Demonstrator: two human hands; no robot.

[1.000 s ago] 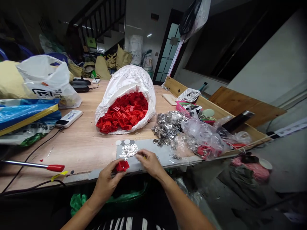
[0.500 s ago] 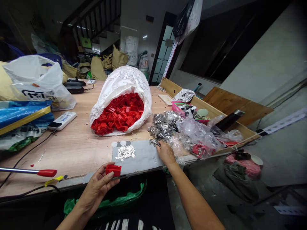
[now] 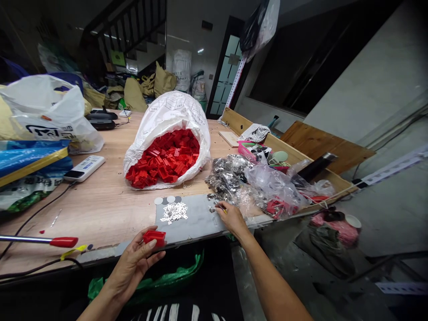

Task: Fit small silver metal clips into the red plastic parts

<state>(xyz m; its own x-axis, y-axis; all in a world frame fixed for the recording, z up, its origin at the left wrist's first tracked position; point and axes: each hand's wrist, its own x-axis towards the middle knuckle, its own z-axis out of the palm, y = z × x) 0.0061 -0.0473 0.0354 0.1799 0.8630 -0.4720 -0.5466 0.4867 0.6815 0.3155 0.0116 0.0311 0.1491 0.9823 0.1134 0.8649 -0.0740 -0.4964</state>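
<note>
My left hand (image 3: 138, 252) is closed round a small red plastic box-shaped part (image 3: 154, 237), its hollow side facing up, at the table's front edge. My right hand (image 3: 232, 219) has thumb and fingers pinched together over the right end of a grey mat (image 3: 197, 218). A thin, shiny thing shows at those fingertips, too small to name. Just beyond them lie a few small dark metal pieces (image 3: 211, 196). On the mat's left part is a pile of small silvery metal plates (image 3: 174, 212), with several round discs (image 3: 170, 199) along the back edge.
A white woven sack (image 3: 177, 107) lies with its mouth towards me, full of red plastic parts (image 3: 163, 162). Clear bags of metal pieces (image 3: 227, 176) lie at right, before a wooden tray (image 3: 284, 147). A red-handled lever (image 3: 63, 242) juts in from the left.
My right hand has drawn slightly back towards me from the small metal pieces, some of which now lie nearer on the mat. My left hand still holds the red part, slightly tilted.
</note>
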